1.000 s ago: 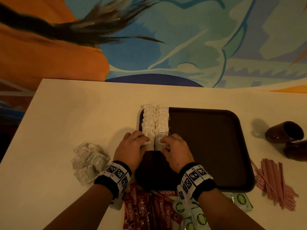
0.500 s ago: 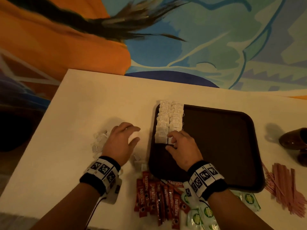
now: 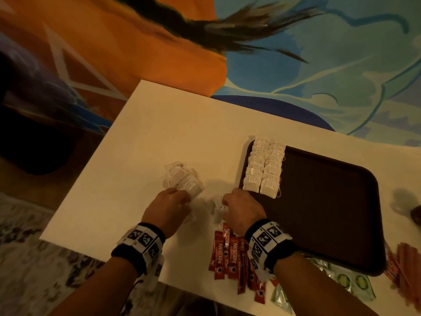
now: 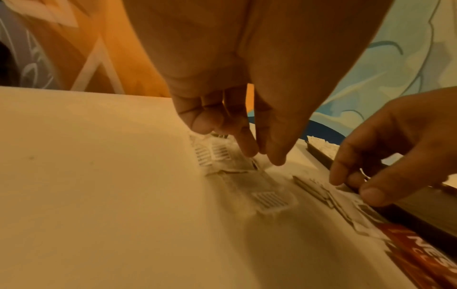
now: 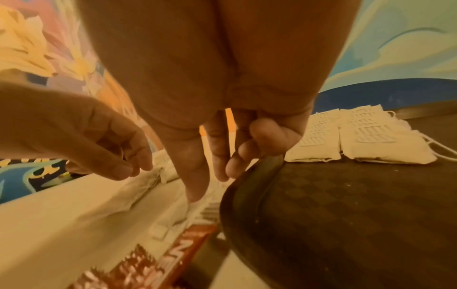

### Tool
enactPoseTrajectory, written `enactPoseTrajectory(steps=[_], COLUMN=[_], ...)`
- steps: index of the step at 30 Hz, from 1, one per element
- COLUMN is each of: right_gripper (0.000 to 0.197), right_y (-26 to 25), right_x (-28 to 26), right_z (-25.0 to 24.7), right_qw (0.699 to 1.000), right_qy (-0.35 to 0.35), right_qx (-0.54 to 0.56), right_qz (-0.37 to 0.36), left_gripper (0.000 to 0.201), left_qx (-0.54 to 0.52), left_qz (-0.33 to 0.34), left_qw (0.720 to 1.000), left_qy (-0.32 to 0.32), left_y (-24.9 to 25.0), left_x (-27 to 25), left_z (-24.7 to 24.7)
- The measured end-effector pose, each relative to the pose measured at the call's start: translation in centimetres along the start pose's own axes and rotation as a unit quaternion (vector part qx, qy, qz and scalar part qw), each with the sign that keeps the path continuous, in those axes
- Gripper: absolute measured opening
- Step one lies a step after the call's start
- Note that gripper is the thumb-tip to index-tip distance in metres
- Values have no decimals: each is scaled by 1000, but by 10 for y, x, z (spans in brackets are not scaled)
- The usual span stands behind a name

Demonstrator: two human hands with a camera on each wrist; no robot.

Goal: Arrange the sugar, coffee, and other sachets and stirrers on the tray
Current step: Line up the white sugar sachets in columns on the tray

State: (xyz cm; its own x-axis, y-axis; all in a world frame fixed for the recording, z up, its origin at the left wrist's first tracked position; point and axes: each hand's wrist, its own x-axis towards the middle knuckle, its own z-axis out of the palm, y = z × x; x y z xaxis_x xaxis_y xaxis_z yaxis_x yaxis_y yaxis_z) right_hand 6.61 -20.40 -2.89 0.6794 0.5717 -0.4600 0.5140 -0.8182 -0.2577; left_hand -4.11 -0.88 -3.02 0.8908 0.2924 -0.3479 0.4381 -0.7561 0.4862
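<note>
A dark brown tray (image 3: 330,213) lies right of centre on the white table, with two neat rows of white tea bags (image 3: 264,172) along its left edge. A loose pile of tea bags (image 3: 182,179) lies on the table to its left. My left hand (image 3: 182,197) reaches the pile's near edge, thumb and forefinger pinching one tea bag (image 4: 247,162). Just off the tray's left rim, my right hand (image 3: 224,202) pinches another tea bag (image 3: 218,201) between thumb and forefinger, its other fingers curled.
Red coffee sticks (image 3: 230,254) lie fanned at the table's near edge between my wrists. Green sachets (image 3: 350,281) sit in front of the tray. Pink stirrers (image 3: 403,270) lie at the far right, below a dark cup (image 3: 417,216). The table's left edge is close.
Both hands have left the rows on the tray. The left went to the loose pile; the right came off the tray onto a tea bag beside its rim. The view swung left.
</note>
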Motion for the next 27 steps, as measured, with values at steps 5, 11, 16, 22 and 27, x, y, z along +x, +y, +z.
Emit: enactPoseTrajectory(steps=[5, 11, 16, 22, 27], right_gripper=[30, 29, 47, 52, 20], right_y=[-6, -14, -11, -12, -11], right_x=[0, -2, -7, -4, -4], right_z=[7, 5, 13, 22, 16], right_qw=[1000, 999, 998, 999, 999], right_qy=[13, 30, 34, 28, 32], right_qx=[-29, -23, -39, -34, 16], right_qz=[3, 1, 23, 2, -12], left_gripper=[20, 24, 48, 21, 8], left_qx=[-8, 9, 119, 150, 138], left_qz=[22, 99, 177, 181, 150], left_qw=[1000, 995, 976, 971, 976], left_qy=[-11, -9, -44, -54, -83], left_y=[11, 27, 32, 31, 29], left_x=[-3, 19, 45, 54, 56], left_z=[10, 22, 32, 31, 25])
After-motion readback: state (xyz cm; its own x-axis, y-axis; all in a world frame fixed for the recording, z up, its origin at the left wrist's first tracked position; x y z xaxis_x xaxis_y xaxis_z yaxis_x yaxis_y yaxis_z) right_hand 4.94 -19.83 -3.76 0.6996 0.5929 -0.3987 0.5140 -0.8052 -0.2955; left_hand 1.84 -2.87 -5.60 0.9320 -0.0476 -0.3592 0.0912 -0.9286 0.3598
